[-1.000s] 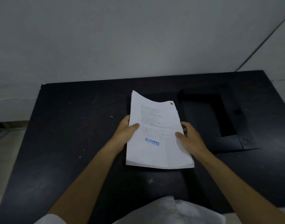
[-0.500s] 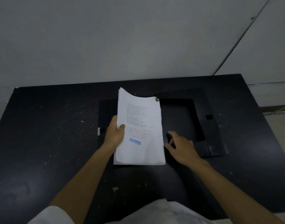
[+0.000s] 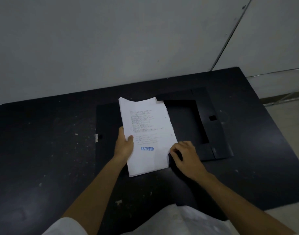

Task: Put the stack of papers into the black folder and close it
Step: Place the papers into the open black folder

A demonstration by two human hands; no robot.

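Note:
A white stack of papers (image 3: 147, 133), printed and stamped "REJECTED" in blue, is held above the middle of the open black folder (image 3: 202, 126). My left hand (image 3: 124, 146) grips the stack's left edge, thumb on top. My right hand (image 3: 185, 155) rests at the stack's lower right edge, fingers curled down against the folder; whether it pinches the paper or the folder flap I cannot tell. The folder lies flat and open on the black table (image 3: 43, 158), its left cover (image 3: 108, 119) showing beside the papers and its flapped right half spread out to the right.
A grey wall (image 3: 128, 39) runs close behind the table's far edge. The table's right edge (image 3: 270, 116) borders pale floor. A small white clasp (image 3: 96, 138) sits at the folder's left edge. My white shirt (image 3: 179, 221) fills the bottom.
My right hand let go of the stack's right side, dropped onto the folder, then moved back to the stack's lower right edge. The left hand keeps hold. The camera view has shifted.

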